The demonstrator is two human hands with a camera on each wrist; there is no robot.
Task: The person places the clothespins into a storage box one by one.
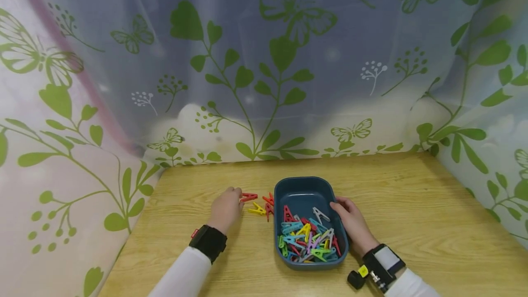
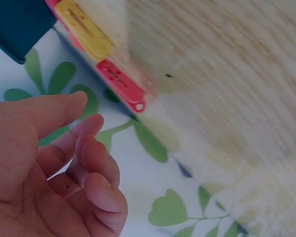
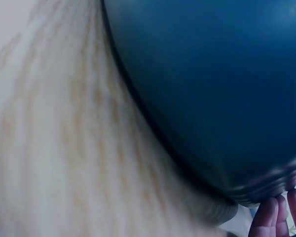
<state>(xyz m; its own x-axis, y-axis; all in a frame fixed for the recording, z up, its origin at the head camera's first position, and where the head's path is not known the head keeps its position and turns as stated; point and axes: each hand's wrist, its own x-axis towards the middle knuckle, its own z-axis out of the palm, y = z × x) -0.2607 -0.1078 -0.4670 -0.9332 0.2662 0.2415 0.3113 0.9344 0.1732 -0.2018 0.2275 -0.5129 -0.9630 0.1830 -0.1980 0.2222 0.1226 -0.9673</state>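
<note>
My left hand [image 1: 226, 207] is at the table left of the box, fingers loosely bent with nothing between them. Just past its fingertips lies a red clothespin [image 1: 249, 197]; the left wrist view shows a gap between the fingers and that red clothespin [image 2: 122, 86]. A yellow clothespin [image 1: 257, 209] and more red clothespins [image 1: 269, 209] lie between it and the dark blue box [image 1: 305, 187]. Many mixed-colour clothespins [image 1: 309, 239] fill the near part of the box. My right hand [image 1: 354, 221] holds the box's right side, thumb at the rim, fingers outside, partly hidden.
Under everything is a wood-grain table [image 1: 412, 205]. A curtain with green leaves and butterflies [image 1: 264, 81] stands at its back and both sides. Each wrist wears a black strap [image 1: 209, 242], and a small black device [image 1: 357, 279] hangs off the right one.
</note>
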